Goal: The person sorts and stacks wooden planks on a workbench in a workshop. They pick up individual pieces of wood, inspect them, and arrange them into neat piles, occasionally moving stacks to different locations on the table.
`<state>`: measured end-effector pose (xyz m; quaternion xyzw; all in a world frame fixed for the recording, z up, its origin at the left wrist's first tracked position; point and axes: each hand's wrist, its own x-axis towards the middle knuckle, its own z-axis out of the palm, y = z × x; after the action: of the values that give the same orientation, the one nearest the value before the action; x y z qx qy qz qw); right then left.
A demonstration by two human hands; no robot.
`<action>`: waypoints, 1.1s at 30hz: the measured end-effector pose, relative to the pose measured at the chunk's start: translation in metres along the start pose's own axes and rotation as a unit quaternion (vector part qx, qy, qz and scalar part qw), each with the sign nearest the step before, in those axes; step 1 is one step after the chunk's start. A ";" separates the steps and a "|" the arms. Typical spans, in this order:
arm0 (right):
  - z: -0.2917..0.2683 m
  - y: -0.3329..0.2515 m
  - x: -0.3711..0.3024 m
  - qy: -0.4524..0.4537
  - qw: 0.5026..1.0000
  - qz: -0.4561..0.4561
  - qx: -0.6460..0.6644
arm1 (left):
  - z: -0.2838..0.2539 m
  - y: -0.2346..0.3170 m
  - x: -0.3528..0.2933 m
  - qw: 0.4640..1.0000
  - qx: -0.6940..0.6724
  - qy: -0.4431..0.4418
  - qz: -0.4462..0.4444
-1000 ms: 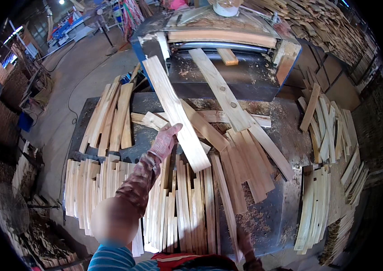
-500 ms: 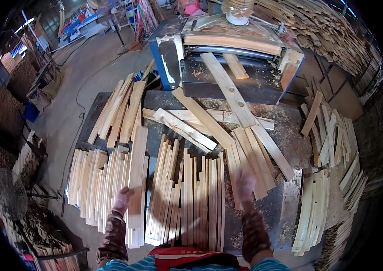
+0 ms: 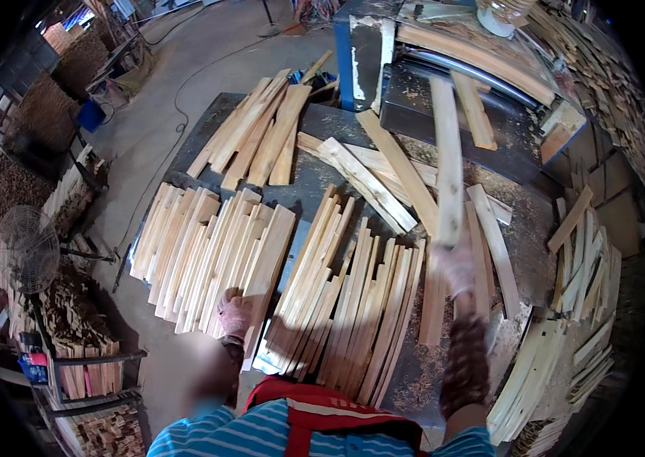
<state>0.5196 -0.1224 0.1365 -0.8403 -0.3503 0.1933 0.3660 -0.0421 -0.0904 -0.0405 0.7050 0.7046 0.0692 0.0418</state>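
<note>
Board [image 3: 447,164], long and pale, spans from over the bed of the machine [image 3: 414,95] down to the person's right hand [image 3: 456,268], above other boards on the dark desk [image 3: 328,123]. That hand is motion-blurred, so I cannot tell whether its fingers are closed on the board's near end or only touching it. The gloved left hand [image 3: 235,314] rests on the near part of the left row [image 3: 208,247], its fingers partly bent; whether they grip anything is unclear.

Much looks done: the left row and a middle row [image 3: 338,297] lie side by side along the near edge. What seems left is looser: a fanned bunch [image 3: 265,126] at the far left, crossed boards [image 3: 368,183] in the centre, a slanting board [image 3: 494,251] right of the right hand, and a shorter board [image 3: 475,110] on the machine's bed.
</note>
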 end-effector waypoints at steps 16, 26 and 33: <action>0.064 -0.029 -0.218 -0.344 0.930 -0.001 0.126 | -0.112 0.242 0.032 0.580 -0.739 -0.338 -0.055; 0.110 0.003 0.056 -0.112 0.958 -0.151 -0.218 | -0.050 0.075 0.077 0.851 -0.448 -0.252 -0.103; 0.151 0.035 0.112 -0.125 0.907 -0.156 -0.370 | -0.051 0.084 0.015 0.985 0.041 -0.168 0.014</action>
<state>0.5233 0.0150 0.0034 -0.8188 -0.5663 0.0939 0.0078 0.0330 -0.0780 0.0238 0.7175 0.6798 -0.0786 0.1299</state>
